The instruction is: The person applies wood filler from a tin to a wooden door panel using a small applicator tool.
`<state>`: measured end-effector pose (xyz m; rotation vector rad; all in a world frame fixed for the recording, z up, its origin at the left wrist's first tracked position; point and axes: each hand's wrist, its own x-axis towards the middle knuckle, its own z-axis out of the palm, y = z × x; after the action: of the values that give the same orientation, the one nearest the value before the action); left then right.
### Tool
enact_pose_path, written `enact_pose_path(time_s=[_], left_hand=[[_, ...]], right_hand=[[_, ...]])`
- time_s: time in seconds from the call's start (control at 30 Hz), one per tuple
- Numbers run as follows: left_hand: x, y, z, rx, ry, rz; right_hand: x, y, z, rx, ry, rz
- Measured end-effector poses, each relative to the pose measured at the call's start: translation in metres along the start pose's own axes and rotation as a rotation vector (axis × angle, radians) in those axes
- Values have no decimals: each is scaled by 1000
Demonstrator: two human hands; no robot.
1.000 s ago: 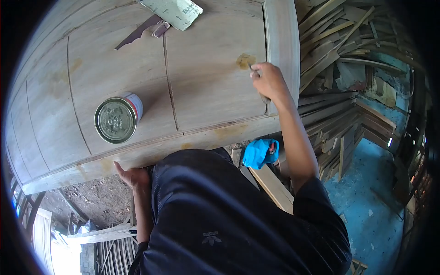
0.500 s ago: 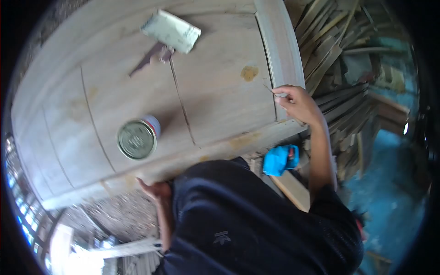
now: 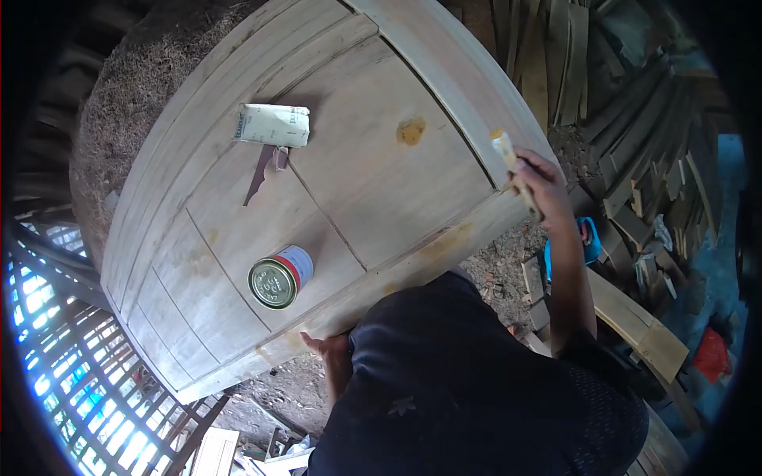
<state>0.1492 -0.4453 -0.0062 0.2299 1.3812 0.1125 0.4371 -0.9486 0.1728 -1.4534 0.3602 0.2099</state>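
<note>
In the head view, my right hand (image 3: 542,186) is closed around a putty knife (image 3: 505,149), its pale blade pointing up with yellowish-brown paste at the tip. It is above the right side of a wooden panel door (image 3: 357,143). My left hand (image 3: 327,349) is at the door's near edge with its thumb stretched out; my dark shirt hides part of it. Just beyond it stands a lidded tin can (image 3: 274,283) with a white, red and blue label. Brown paste patches (image 3: 410,131) mark the wood.
Folded printed sandpaper (image 3: 274,125) lies on the door above a torn brown strip (image 3: 258,176). Wood offcuts (image 3: 635,182) are piled on the right, near a blue bag (image 3: 589,240) and a red bag (image 3: 712,355). A slatted lattice (image 3: 87,389) is at lower left.
My view has turned and shifted, so the door appears tilted. My right hand has turned the putty knife from edge-on to showing its flat face, blade up. The can and sandpaper stay on the door.
</note>
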Motion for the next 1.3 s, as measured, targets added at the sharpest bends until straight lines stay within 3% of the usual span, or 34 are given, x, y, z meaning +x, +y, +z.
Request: enact_pose_path(time_s=[0.07,0.13,0.17,0.23,0.3,0.33,0.37,0.43,0.47,0.53,0.57,0.7,0.77,0.8,0.87,0.9,0.97,1.1,1.2,1.23,1.3], left_hand=[[-15,-10,13,-24,-89,10],[-21,-11,18,-30,-74,-5],[-22,-11,17,-43,-59,-21],[-11,-7,3,-74,-99,-34],[-12,-11,-1,-111,-138,-49],[-34,-19,14,35,-170,67],[-45,-24,22,181,-200,182],[-42,-22,20,3,-191,107],[-39,-19,17,-163,-187,36],[-33,-15,9,-202,-235,-47],[-31,-16,7,-193,-235,-26],[-25,-13,-4,-247,-250,-60],[-26,-14,0,-257,-253,-74],[-27,-13,-1,-242,-256,-50],[-33,-18,5,-244,-256,-37],[-38,-16,12,-264,-250,-92],[-36,-12,10,-292,-242,-148],[-28,-15,3,-212,-291,-48],[-41,-12,15,-208,-272,-36],[-44,-14,19,-223,-243,-45],[-47,-15,21,-205,-235,-20]], right_hand=[[10,21,7,-91,-26,29],[34,37,23,-802,-97,-452],[46,44,28,-803,-100,-452],[69,55,37,-1129,-114,-765],[85,62,46,-1171,-121,-812],[87,61,50,-1210,-124,-853],[87,59,53,-1218,-136,-855],[85,38,62,-1588,-247,-381],[86,19,66,-1601,-257,-387],[94,-19,73,-1633,-468,-354],[109,-7,72,-1582,-329,-488],[117,3,90,-1543,-351,-475],[102,-34,106,-1674,-613,-107],[106,-29,101,-1681,-609,-99],[124,-19,90,-1497,-412,-541],[121,-19,93,-1505,-419,-537],[116,-18,102,-1834,-711,-263],[123,-26,82,-1629,-468,-487],[111,13,74,-1563,-399,-645],[113,4,69,-1628,-486,-462],[119,-11,70,-1572,-505,-426]])
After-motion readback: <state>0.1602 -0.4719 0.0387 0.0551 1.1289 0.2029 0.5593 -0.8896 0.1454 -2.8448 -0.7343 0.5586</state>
